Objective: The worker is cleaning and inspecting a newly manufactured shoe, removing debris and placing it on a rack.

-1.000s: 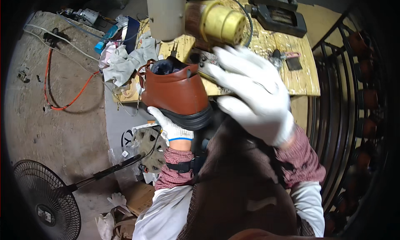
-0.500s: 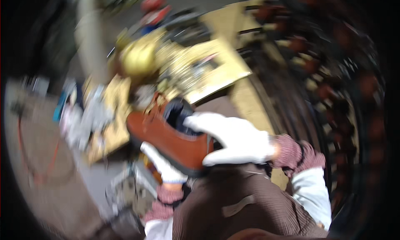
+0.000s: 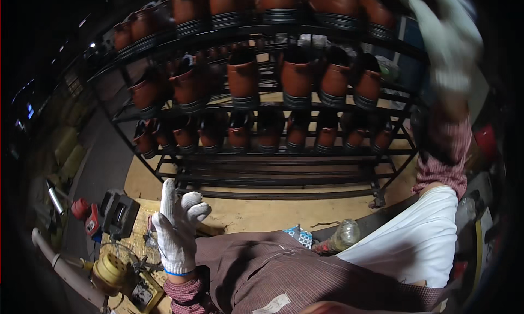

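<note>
My left hand, in a white knit glove, is raised over the near left and holds nothing. Its index finger points up, the thumb stands apart and the other fingers are loosely bent. Up at the top right, my right hand, gloved too, reaches to the end of the rack's upper shelf. It is motion-blurred and partly cut off by the frame's edge. Its fingers are close to a reddish-brown shoe there; whether they grip a shoe cannot be made out. More brown leather shoes with dark soles stand on the shelves.
A black metal rack with several tiers spans the view ahead. On the left are a workbench, a yellow round machine part, a black metal block and a red object. A plastic-wrapped roll lies beside my right sleeve.
The view has swung from the bench to the rack. Both hands held a brown shoe before; now my left hand is off it and my right arm is stretched up to the upper shelf.
</note>
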